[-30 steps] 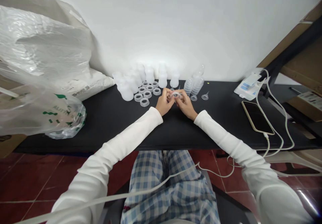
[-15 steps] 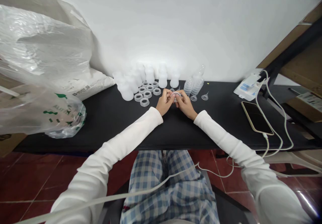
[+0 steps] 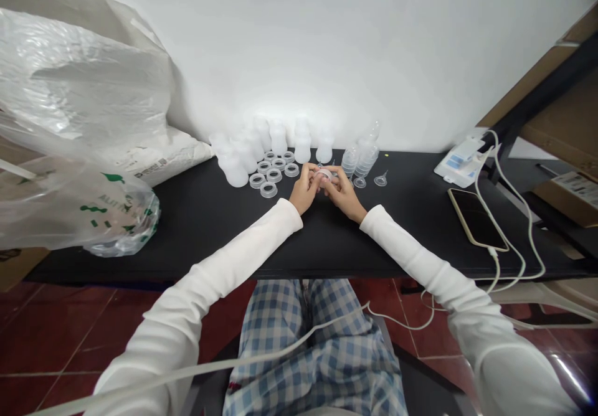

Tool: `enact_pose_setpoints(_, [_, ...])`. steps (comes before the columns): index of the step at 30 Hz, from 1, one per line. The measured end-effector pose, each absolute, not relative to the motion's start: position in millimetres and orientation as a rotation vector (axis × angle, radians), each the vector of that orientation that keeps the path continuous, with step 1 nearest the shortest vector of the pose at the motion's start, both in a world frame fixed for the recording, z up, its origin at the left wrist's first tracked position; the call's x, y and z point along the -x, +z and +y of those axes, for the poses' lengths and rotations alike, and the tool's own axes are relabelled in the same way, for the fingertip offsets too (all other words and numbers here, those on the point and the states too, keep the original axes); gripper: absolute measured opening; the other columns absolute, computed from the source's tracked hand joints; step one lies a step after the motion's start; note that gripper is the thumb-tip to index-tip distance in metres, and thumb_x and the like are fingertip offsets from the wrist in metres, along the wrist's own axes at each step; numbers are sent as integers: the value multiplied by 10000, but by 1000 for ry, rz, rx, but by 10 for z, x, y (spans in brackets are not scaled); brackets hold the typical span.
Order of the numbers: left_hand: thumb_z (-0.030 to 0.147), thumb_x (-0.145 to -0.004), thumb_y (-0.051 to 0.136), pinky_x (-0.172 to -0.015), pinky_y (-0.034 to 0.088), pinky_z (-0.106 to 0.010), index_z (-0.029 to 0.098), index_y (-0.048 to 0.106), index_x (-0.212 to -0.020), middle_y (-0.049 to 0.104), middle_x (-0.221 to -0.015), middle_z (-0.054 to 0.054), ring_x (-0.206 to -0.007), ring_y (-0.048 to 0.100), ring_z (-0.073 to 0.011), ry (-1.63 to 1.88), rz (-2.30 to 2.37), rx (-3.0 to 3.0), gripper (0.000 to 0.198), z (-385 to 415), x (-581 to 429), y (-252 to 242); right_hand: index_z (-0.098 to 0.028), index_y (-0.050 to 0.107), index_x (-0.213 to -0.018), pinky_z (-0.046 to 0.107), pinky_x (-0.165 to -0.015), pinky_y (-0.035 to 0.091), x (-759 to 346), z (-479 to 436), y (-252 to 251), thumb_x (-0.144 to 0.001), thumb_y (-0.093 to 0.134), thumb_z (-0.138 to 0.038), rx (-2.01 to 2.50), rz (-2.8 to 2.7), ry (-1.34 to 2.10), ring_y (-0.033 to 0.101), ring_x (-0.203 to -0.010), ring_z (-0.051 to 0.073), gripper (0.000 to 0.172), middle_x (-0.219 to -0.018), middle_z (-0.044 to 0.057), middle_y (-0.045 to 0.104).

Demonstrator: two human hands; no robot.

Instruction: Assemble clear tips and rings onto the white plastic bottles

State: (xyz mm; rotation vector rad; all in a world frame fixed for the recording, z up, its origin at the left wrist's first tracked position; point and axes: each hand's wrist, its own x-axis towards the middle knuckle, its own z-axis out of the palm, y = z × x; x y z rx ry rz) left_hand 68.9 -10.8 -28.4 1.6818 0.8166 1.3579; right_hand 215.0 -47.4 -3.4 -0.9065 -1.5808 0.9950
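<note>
On the table (image 3: 196,229), bottles (image 3: 302,145) stand left of and behind the rings (image 3: 268,195), the phone (image 3: 477,218) far right

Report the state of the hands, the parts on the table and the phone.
Left hand, closed on the held ring
Right hand, closed on the same ring
Held ring, between both hands, partly covered by fingers
Loose rings, lying grouped, open-centred
White bottles, standing near the wall
Clear domes, stacked in one another
Rightmost teat, wide end down
Phone, screen dark, cable plugged in
</note>
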Motion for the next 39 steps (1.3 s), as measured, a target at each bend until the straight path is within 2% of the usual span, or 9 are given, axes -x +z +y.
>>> enact_pose_setpoints(6, [542,-837,731,-655,525,-268,241,490,-1037,643,-753,24,-633,619,-114,1397,652,-1409,434,-36,-694,-241,-307,289,-1401,248,-392,284,-2172,-478,-71,-913,548,-708,857,-1520,1026,350,-432,72,683,-767,-53,530])
enact_pose_setpoints(10, [427,-760,799,-702,523,-248,236,543,-1022,679,-852,21,-669,625,-96,1310,559,-1260,413,-124,-686,-139,-281,447,-1225,228,-375,256,-2175,-453,-75,-897,556,-722,859,-1486,1038,335,-418,59,560,-711,-72,512])
enact_pose_setpoints(15, [294,-738,729,-725,517,-236,201,631,-957,706,-904,2,-790,654,-121,1275,573,-1095,257,-212,-677,-27,-251,527,-1030,207,-457,337,-2147,-460,-45,-852,676,-649,879,-1489,913,469,-556,80,461,-690,-66,480])
enact_pose_setpoints(20, [409,-849,631,-752,540,-241,166,692,-972,728,-936,-46,-868,678,-146,1246,513,-1017,279,-246,-669,16,-242,557,-990,222,-480,340,-2134,-467,-57,-838,688,-651,907,-1498,756,444,-560,86,456,-668,-60,467])
enact_pose_setpoints(26, [509,-781,790,-683,541,-216,173,655,-970,715,-882,-11,-767,679,-113,1197,577,-1086,409,-238,-729,-29,-231,533,-950,223,-437,246,-2150,-463,-84,-845,693,-608,925,-1547,683,336,-469,51,423,-652,-76,468])
enact_pose_setpoints(29, [681,-873,608,-490,450,-218,172,595,-870,610,-637,21,-517,571,-98,1113,670,-1146,510,-213,-773,-82,-232,502,-896,227,-436,254,-2145,-478,-85,-856,682,-599,927,-1573,677,358,-454,54,411,-626,-76,480])
enact_pose_setpoints(32, [759,-942,361,-427,376,-229,181,552,-801,504,-519,34,-412,463,-94,1077,779,-1284,625,-217,-776,-104,-235,495,-881,227,-434,247,-2137,-498,-80,-862,678,-603,929,-1617,670,352,-446,54,411,-603,-82,468])
enact_pose_setpoints(35, [745,-973,236,-533,470,-267,183,579,-873,573,-619,-3,-509,536,-119,1215,884,-1542,666,-230,-689,-59,-239,506,-942,225,-432,242,-2141,-506,-75,-866,676,-612,909,-1624,658,343,-446,53,417,-611,-87,461])
enact_pose_setpoints(39, [598,-1013,360,-918,521,-398,190,582,-1057,673,-958,-90,-901,657,-205,1608,1124,-2044,467,-176,-427,90,-247,501,-1021,225,-441,269,-2161,-494,-78,-902,646,-599,867,-1568,619,363,-468,58,400,-662,-73,477])
